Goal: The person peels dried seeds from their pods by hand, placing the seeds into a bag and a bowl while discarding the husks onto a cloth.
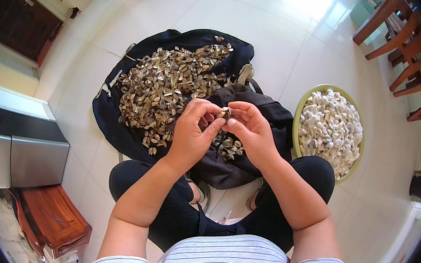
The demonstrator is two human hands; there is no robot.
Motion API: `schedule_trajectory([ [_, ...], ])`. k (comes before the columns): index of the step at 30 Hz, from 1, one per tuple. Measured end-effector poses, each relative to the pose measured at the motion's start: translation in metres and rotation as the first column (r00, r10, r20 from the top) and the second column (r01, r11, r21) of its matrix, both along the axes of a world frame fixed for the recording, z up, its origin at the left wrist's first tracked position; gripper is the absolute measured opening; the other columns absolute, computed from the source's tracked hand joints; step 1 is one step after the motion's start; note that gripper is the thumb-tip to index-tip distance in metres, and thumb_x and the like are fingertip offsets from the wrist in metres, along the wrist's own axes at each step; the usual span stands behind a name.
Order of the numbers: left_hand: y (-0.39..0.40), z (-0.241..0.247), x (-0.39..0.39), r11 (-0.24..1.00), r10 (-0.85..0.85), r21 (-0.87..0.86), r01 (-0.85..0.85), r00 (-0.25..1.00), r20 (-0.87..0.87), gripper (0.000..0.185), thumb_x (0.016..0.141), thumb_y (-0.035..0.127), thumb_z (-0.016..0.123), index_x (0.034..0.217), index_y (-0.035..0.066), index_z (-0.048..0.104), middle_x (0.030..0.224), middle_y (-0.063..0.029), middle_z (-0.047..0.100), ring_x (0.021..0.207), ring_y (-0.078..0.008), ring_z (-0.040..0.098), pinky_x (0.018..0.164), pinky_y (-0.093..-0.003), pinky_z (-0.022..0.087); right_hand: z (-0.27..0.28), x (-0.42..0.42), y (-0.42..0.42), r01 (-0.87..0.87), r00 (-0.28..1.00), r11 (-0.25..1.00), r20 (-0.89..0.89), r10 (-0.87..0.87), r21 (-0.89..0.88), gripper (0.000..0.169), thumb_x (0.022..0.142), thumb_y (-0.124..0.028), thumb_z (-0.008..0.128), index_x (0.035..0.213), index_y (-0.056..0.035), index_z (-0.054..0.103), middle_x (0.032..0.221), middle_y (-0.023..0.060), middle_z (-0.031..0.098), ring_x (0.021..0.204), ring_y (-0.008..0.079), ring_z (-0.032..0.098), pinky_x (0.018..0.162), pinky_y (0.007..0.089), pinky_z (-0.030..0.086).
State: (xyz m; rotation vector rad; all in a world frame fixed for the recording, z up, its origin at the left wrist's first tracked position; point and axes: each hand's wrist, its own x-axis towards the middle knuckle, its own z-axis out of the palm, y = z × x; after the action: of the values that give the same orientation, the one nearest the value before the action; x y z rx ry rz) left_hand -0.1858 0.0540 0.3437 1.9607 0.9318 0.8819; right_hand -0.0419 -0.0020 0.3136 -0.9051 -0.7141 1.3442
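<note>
Both my hands meet over a dark cloth, pinching one small pod [225, 114] between thumbs and fingertips. My left hand [197, 124] grips its left side, where a pale part shows. From the right, my right hand [251, 130] holds the darker, brown side. The fingers partly hide the pod, so its exact kind is unclear. Beyond my left hand lies a broad heap of dry, split brown husks [165, 80] on a black cloth bag [105, 128]. Some more husks [232, 147] lie below my hands on a dark fold of cloth [269, 116].
To the right, a yellow-green basin [296, 131] is filled with whitish, partly fluffy pieces [330, 130]. Wooden chairs [414, 56] stand at the upper right. A silver-and-black appliance [36, 163] and a reddish wooden box [54, 211] are at left, on the tiled floor [266, 41].
</note>
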Motion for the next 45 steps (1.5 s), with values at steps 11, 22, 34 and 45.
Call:
schedule_trajectory([
  [11, -0.003, -0.004, 0.0, 0.99, -0.02, -0.142, 0.025, 0.999, 0.036, 0.018, 0.079, 0.013, 0.068, 0.085, 0.004, 0.053, 0.08, -0.0028, 0.053, 0.068, -0.0111, 0.052, 0.062, -0.0236, 0.044, -0.002, -0.001, -0.001, -0.048, 0.973, 0.988, -0.231, 0.013, -0.146, 0.016, 0.091, -0.01, 0.052, 0.104, 0.0002, 0.053, 0.095, 0.0071, 0.059, 0.085, 0.0128, 0.059, 0.08, 0.0271, 0.049],
  [22, 0.005, -0.005, -0.002, 0.757, 0.066, -0.635, 0.152, 0.95, 0.306, 0.014, 0.089, 0.018, 0.056, 0.093, 0.005, 0.051, 0.08, -0.0007, 0.054, 0.066, -0.0058, 0.049, 0.06, -0.0194, 0.041, 0.001, 0.006, 0.0, -0.059, 0.976, 0.99, -0.217, 0.03, -0.128, 0.017, 0.091, -0.01, 0.051, 0.104, 0.0009, 0.054, 0.092, 0.0075, 0.06, 0.079, 0.0128, 0.06, 0.07, 0.0245, 0.05],
  [34, 0.006, -0.009, -0.004, 0.646, 0.087, -0.731, 0.219, 0.931, 0.355, 0.019, 0.087, 0.021, 0.062, 0.086, 0.003, 0.054, 0.067, 0.0011, 0.054, 0.056, -0.0042, 0.049, 0.049, -0.0172, 0.04, 0.002, 0.005, -0.002, -0.051, 0.999, 0.988, -0.011, 0.05, -0.145, 0.019, 0.085, -0.003, 0.06, 0.102, 0.0018, 0.054, 0.091, 0.0063, 0.061, 0.078, 0.0116, 0.059, 0.068, 0.0225, 0.049],
  [45, -0.003, -0.007, -0.004, 0.775, -0.062, -0.589, 0.229, 0.955, 0.29, 0.011, 0.088, 0.014, 0.055, 0.087, 0.004, 0.052, 0.075, -0.0023, 0.055, 0.062, -0.0058, 0.051, 0.053, -0.0188, 0.041, -0.007, 0.007, 0.0, 0.059, 0.998, 0.976, 0.011, -0.058, -0.211, 0.014, 0.086, -0.004, 0.057, 0.099, -0.0003, 0.054, 0.089, 0.0045, 0.061, 0.077, 0.0097, 0.058, 0.069, 0.0225, 0.048],
])
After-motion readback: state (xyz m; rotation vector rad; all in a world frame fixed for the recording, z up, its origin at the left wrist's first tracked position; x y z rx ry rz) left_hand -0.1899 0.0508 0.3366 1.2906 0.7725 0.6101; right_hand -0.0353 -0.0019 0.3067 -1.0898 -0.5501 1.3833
